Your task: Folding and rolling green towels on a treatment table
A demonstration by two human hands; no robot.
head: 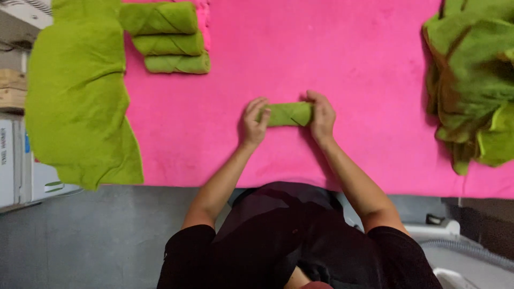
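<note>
A small green towel rolled into a tight cylinder (288, 114) lies on the pink table cover (332, 59) in front of me. My left hand (254, 122) grips its left end with the fingers curled over it. My right hand (322, 115) clasps the right end. Both hands rest on the cover, with the roll lying sideways between them.
Three finished green towel rolls (167, 38) sit stacked at the back left. A flat green towel (77, 96) hangs over the left edge. A heap of loose green towels (474, 80) lies at the right. A white box (13, 160) stands left of the table.
</note>
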